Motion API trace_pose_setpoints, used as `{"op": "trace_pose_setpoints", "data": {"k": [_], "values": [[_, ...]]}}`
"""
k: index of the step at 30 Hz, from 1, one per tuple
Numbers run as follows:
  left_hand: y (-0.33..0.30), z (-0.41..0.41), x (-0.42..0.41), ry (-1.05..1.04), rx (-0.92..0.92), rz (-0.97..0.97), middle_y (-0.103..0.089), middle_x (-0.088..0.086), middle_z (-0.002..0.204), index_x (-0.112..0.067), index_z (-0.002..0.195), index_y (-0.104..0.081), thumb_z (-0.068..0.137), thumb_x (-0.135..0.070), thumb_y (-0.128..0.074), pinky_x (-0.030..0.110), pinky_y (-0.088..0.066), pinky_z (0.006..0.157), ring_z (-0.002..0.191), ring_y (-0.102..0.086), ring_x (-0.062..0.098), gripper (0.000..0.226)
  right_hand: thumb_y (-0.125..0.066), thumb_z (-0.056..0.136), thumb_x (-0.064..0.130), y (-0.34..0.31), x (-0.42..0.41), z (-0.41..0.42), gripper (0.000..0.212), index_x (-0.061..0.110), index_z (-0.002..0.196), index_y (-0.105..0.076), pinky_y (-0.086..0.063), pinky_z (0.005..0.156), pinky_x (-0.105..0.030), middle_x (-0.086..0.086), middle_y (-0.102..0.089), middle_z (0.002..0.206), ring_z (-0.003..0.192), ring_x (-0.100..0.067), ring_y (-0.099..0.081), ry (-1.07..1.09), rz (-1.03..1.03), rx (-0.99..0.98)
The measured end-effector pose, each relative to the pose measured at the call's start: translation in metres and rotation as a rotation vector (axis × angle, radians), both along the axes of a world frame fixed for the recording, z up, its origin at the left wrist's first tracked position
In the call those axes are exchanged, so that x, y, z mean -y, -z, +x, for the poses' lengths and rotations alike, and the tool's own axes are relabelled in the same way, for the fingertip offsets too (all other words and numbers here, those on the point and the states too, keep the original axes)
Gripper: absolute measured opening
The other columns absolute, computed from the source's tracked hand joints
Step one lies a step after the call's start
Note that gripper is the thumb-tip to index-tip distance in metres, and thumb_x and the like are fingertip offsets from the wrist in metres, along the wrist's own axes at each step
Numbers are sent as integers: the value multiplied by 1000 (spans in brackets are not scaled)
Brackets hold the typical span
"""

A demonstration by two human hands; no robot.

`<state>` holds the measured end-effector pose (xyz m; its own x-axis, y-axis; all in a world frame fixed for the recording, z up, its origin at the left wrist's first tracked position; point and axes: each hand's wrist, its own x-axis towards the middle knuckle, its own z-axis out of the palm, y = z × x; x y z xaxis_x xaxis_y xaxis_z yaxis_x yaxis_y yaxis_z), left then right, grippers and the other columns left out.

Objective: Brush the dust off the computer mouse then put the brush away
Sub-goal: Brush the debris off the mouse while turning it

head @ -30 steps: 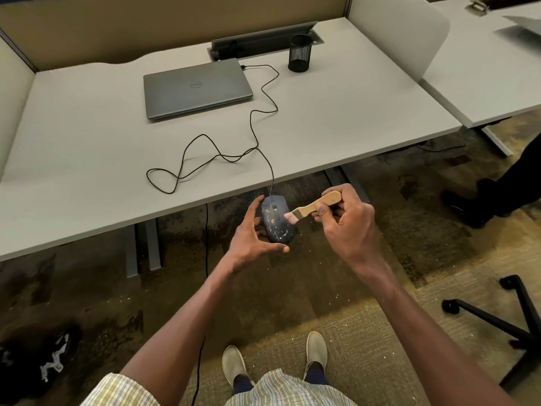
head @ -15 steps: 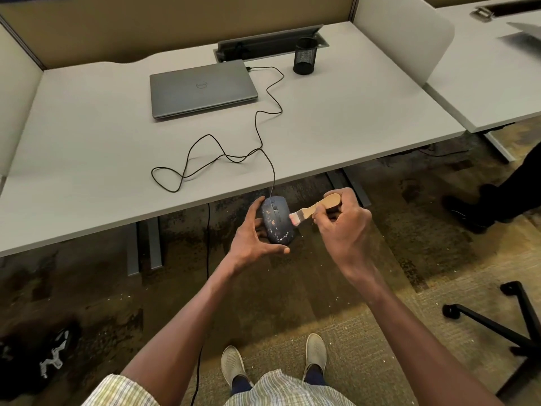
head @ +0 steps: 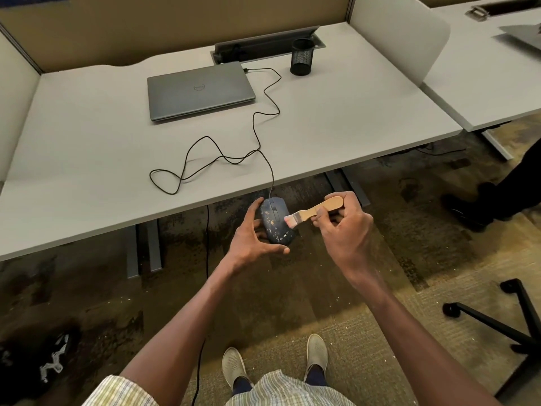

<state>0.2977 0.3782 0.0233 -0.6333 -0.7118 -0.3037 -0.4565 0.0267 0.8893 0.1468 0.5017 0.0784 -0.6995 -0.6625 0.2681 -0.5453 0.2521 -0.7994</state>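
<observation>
The left hand cups the computer mouse from below and the side, off the front edge of the desk, over the carpet. The mouse top is flecked with pale and yellowish bits (dust, as far as I can tell). The right hand pinches the wooden brush by its handle, bristles touching the mouse's right side. The fingers under the mouse are hidden. Its cable loops across the desk to a closed laptop, with a black mesh cup near it.
</observation>
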Motion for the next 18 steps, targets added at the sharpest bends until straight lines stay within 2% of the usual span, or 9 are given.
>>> {"op": "trace_pose_setpoints", "data": {"k": [5,8,15,18], "values": [[-1,-6,1,-12,-7,16,-47,17,148,-29,156,-15,58,-11,-95,29,-44,98,126,-56,27,127,-72,88,14,3,-10,18,28,10,112,-59,-53,60,-6,0,-70,90,74,-8,-69,-73,-3,-54],[0,-6,4,-8,-14,22,-49,17,146,-30,156,-15,57,-11,-95,32,-47,99,122,-58,24,128,-74,87,10,9,-15,22,29,7,111,-60,-49,60,-1,-6,-72,90,74,-8,-67,-80,2,-64],[1,-4,6,-3,4,-2,-43,18,151,-29,157,-14,58,-15,-95,35,-45,104,130,-53,32,129,-70,90,7,15,-18,7,27,3,113,-58,-48,62,1,-11,-72,93,78,-9,-66,8,-36,-52],[1,-3,6,-1,9,-2,-42,18,152,-29,157,-13,59,-14,-95,34,-44,103,132,-52,32,128,-68,92,9,16,-22,3,26,6,115,-56,-51,63,-3,-7,-72,94,80,-12,-71,-1,-58,6]]}}
